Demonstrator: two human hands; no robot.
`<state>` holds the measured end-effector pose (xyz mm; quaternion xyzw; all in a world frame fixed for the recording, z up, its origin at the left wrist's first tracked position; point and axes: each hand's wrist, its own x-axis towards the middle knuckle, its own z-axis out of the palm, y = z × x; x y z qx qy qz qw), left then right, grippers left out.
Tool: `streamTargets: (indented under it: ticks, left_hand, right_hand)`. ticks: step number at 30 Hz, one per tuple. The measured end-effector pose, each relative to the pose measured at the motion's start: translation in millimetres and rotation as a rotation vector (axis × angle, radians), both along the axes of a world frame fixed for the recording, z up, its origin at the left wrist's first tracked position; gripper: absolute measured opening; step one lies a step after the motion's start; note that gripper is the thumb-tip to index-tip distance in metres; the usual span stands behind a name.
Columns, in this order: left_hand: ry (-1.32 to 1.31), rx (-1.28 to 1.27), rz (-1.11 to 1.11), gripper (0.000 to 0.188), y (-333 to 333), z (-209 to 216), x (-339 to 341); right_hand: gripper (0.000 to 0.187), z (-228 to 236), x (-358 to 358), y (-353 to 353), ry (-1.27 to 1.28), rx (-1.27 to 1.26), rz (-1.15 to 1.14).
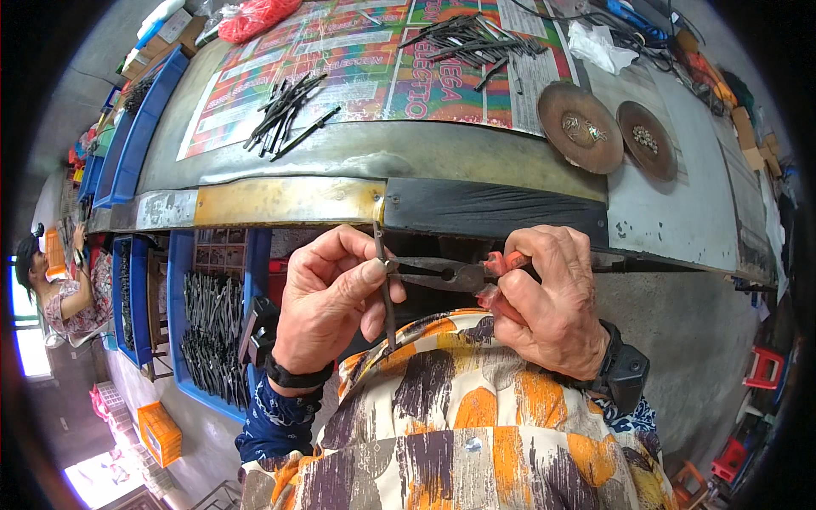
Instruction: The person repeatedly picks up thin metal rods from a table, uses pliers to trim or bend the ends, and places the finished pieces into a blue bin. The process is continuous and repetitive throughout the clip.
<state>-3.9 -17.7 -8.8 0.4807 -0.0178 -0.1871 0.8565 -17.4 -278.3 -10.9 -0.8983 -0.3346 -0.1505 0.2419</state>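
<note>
My left hand (pixel 327 297) pinches a slim dark metal strip (pixel 388 316) between thumb and fingers. It is held nearly upright, its top end against the bench's front edge. My right hand (pixel 552 297) is closed round the red handles of a pair of pliers (pixel 463 277). The plier jaws point left and meet the strip beside my left thumb; whether something small sits between them is hidden. Both hands are in front of the bench edge, above my patterned apron (pixel 476 416).
Loose dark strips (pixel 285 110) and a larger heap (pixel 476 42) lie on printed sheets on the bench (pixel 340 144). Two brown bowls (pixel 561 106) at right hold small metal bits. A blue crate (pixel 176 327) of dark strips stands lower left. Another person (pixel 64 289) sits far left.
</note>
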Motion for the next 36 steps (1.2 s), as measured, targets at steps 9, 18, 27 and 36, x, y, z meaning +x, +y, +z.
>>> streamTargets:
  ticks: [9, 18, 27, 36]
  left_hand:
    - [-0.022, 0.047, -0.072, 0.011, -1, 0, 1]
    - [-0.872, 0.755, 0.131, 0.019, -4, -3, -8]
    - [-1.158, 1.102, 0.114, 0.022, 9, 10, 17]
    - [-0.907, 1.324, 0.321, 0.014, 43, 6, 98]
  right_hand:
    - [0.022, -7, 1, -1, -0.028, -0.018, 0.021]
    - [0.019, -23, 5, -6, 0.494, 0.417, 0.292]
    - [0.023, -21, 6, -3, 0.453, 0.397, 0.211]
    - [0.026, -8, 9, -6, 0.274, 0.344, 0.089]
